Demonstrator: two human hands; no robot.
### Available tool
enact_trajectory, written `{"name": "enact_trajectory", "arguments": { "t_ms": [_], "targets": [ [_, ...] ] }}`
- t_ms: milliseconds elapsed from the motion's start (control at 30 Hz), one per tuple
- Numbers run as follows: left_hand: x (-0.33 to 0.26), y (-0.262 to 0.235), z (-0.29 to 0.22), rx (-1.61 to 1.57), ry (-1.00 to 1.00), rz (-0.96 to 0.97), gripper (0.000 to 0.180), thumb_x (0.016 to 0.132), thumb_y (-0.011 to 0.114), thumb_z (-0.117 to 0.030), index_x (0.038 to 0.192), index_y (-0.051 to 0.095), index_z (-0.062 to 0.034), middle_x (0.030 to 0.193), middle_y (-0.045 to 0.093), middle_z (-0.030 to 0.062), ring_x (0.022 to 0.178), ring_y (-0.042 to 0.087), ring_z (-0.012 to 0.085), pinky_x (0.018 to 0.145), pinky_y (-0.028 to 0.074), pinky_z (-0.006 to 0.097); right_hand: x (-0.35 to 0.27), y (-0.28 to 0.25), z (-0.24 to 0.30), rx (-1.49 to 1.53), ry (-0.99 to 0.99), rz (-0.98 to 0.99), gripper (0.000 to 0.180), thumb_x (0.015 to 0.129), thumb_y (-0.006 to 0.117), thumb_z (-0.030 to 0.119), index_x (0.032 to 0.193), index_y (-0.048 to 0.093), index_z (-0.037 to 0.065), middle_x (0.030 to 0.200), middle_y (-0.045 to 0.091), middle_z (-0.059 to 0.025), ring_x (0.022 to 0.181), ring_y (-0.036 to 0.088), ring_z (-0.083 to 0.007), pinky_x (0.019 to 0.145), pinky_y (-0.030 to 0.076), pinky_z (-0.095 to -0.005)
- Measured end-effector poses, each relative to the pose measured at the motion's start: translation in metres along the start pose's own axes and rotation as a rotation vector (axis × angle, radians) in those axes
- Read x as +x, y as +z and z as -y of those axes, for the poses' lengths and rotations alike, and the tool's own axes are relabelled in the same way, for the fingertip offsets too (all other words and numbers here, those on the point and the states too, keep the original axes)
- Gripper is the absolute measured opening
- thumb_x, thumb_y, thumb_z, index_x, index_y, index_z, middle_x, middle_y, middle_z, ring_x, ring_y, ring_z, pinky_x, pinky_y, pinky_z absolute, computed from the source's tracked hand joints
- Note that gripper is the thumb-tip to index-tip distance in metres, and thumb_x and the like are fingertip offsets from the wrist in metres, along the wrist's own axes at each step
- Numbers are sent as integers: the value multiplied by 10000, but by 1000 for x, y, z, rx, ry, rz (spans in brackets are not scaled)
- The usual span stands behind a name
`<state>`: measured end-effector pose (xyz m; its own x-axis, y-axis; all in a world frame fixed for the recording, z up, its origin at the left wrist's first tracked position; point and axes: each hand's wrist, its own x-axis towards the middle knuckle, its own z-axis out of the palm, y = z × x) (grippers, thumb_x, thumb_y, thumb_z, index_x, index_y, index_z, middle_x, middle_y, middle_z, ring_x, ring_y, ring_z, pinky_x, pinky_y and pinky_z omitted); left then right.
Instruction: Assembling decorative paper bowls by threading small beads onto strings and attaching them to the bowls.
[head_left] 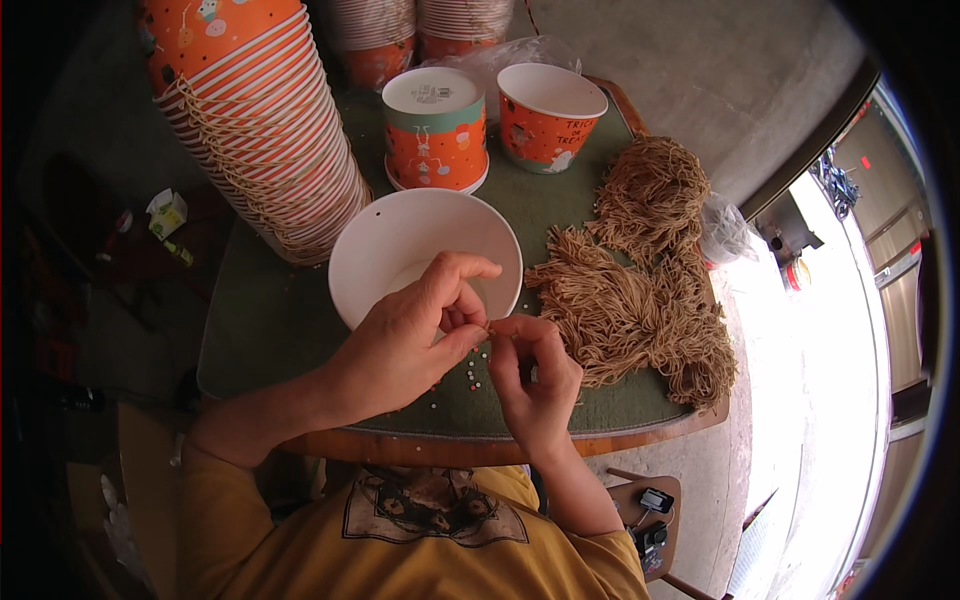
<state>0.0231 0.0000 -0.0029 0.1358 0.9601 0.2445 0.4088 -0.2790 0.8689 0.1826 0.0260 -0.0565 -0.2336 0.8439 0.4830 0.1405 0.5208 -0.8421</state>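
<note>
Green felt covers the small table at frame centre. I see my left hand and right hand meeting fingertip to fingertip, both pinching a short piece of brown twine that runs sideways between them. It sits just over the near rim of the white paper bucket, with the twine pile to the right.

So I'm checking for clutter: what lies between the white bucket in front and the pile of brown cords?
In the head view, nothing: a narrow strip of bare green mat separates the white bucket from the brown cord pile.
</note>
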Motion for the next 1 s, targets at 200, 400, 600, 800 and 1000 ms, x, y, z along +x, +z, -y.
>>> {"name": "enact_trajectory", "arguments": {
  "t_ms": [200,400,600,800,1000],
  "targets": [
    [-2,5,0,156,123,-55,482,808,638,69,1234,444,-46,820,570,82,734,599,201,681,511,321,0,-6,1,-19,10,22,126,850,632,-15,965,610,30,643,571,37,558,504,-16,533,410,-174],
    [-1,8,2,290,249,-71,501,813,635,92,1258,453,-47,853,575,68,771,604,159,733,527,294,3,-4,-2,49,8,-5,119,851,657,13,951,595,29,664,583,9,547,495,-18,506,418,-194],
    [2,4,1,146,64,45,425,830,617,76,1213,477,-44,904,555,78,771,591,171,679,512,309,-2,-8,-4,447,333,44,62,908,594,32,966,575,15,751,595,48,647,499,9,587,411,-160],
    [3,3,0,407,260,-5,246,804,596,45,1012,486,-27,915,514,123,883,546,305,775,457,416,-6,-8,-6,515,373,54,65,922,576,38,978,558,11,786,581,45,686,493,5,616,404,-157],
    [3,4,0,487,269,-5,213,775,593,47,944,489,-32,923,484,116,908,524,311,794,443,423,-8,-6,-5,506,397,81,48,926,568,49,951,537,21,766,554,53,676,479,-2,616,400,-164]
  ]
}}
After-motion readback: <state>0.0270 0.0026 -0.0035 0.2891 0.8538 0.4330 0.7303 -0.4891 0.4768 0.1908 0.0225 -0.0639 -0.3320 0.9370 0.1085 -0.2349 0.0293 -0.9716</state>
